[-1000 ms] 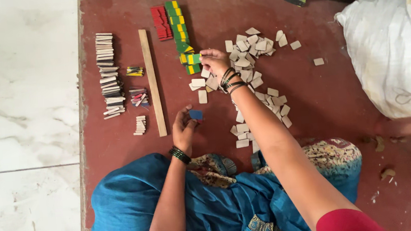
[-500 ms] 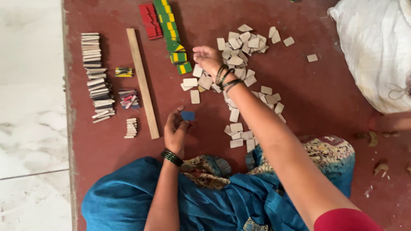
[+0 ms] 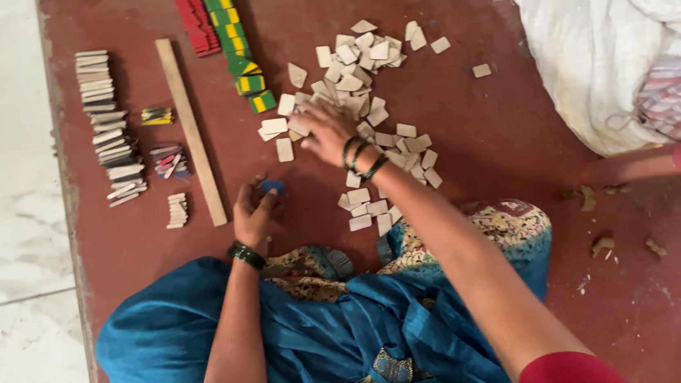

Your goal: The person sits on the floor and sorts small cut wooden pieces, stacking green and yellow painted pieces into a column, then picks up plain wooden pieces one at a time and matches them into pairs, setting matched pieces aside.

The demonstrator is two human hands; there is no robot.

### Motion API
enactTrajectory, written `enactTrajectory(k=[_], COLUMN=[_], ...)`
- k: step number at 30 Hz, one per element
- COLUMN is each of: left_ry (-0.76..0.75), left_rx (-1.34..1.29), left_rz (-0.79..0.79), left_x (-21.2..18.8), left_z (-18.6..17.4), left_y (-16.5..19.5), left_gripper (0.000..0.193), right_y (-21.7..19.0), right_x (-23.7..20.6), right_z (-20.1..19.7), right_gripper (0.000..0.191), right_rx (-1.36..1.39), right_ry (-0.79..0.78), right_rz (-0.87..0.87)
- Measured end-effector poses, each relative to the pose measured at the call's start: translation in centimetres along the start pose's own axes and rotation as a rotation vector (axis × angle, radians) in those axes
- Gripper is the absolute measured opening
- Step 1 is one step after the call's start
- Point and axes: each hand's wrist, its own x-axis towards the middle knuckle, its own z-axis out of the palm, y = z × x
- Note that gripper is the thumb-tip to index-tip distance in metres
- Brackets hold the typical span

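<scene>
I sit on a red floor in blue clothing. My right hand (image 3: 324,133), with dark bangles at the wrist, reaches into a loose heap of pale wooden pieces (image 3: 362,66), fingers spread over pieces at its left edge. Whether it grips one I cannot tell. My left hand (image 3: 255,214), wearing a dark wristband, rests on the floor closed on a small blue piece (image 3: 273,187). A few single pale pieces (image 3: 274,127) lie just left of my right hand.
A long wooden stick (image 3: 191,131) lies left of my hands. Beyond it lie a row of flat pale strips (image 3: 107,126) and small coloured bundles (image 3: 167,161). Red and green-yellow stacks (image 3: 220,21) sit at the top. White sacks (image 3: 622,35) fill the right side.
My right hand has stayed in the heap, shifting slightly toward its left edge. My left hand keeps the blue piece in place. The camera view has drifted.
</scene>
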Motion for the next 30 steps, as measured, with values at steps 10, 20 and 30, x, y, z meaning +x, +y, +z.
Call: enactTrajectory(k=[10,20,30], left_ry=[-0.074,-0.076,-0.098], left_rx=[0.033,0.135,0.2], left_rz=[0.034,-0.024,-0.02], left_x=[-0.7,-2.2,-2.3], left_z=[-0.3,-0.8,-0.5], left_y=[0.8,1.3,-0.6], left_gripper=[0.043,0.042,0.04], right_y=[1.7,-2.1,-3.6], right_x=[-11.3,-16.9,-16.6], right_z=[-4.5,-4.8,-6.0], right_gripper=[0.06,0.103,0.117], right_rx=[-0.163,-0.045,-0.04], right_ry=[-0.306,-0.652,-0.689], right_rz=[-0.029,-0.006,0.074])
